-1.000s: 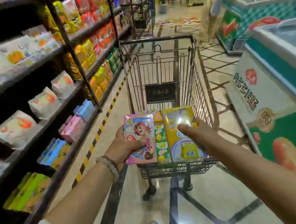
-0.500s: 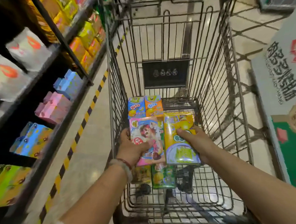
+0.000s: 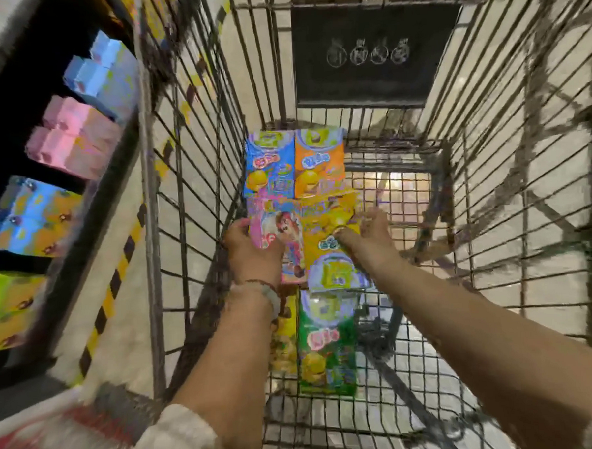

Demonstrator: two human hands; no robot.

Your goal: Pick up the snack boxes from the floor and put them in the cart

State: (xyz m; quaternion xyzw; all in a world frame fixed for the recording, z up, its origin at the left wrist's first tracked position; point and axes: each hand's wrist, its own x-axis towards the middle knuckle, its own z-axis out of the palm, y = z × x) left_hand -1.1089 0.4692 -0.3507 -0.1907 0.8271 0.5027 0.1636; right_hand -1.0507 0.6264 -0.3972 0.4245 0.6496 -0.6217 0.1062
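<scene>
Both my arms reach down into the wire cart (image 3: 512, 185). My left hand (image 3: 251, 254) grips a pink snack box (image 3: 283, 232) with a cartoon face, low near the cart floor. Beside it, my right hand (image 3: 367, 239) holds a yellow snack box (image 3: 327, 257), thumb on its front. On the cart floor lie a blue box (image 3: 267, 164) and an orange box (image 3: 318, 159) beyond my hands. A green box (image 3: 326, 343) and a yellow-brown box (image 3: 285, 341), partly under my left wrist, lie nearer to me. The picture is motion-blurred.
A dark shelf unit (image 3: 113, 172) stands left of the cart with blue (image 3: 105, 76), pink (image 3: 70, 140) and multicoloured boxes (image 3: 30, 217). A yellow-black striped line (image 3: 119, 278) runs along the floor by the shelf. A black sign (image 3: 375, 53) hangs on the cart's far wall.
Both hands have gone from the cart's rim down inside to near its floor, carrying the pink and yellow boxes. My head has tilted down and closer.
</scene>
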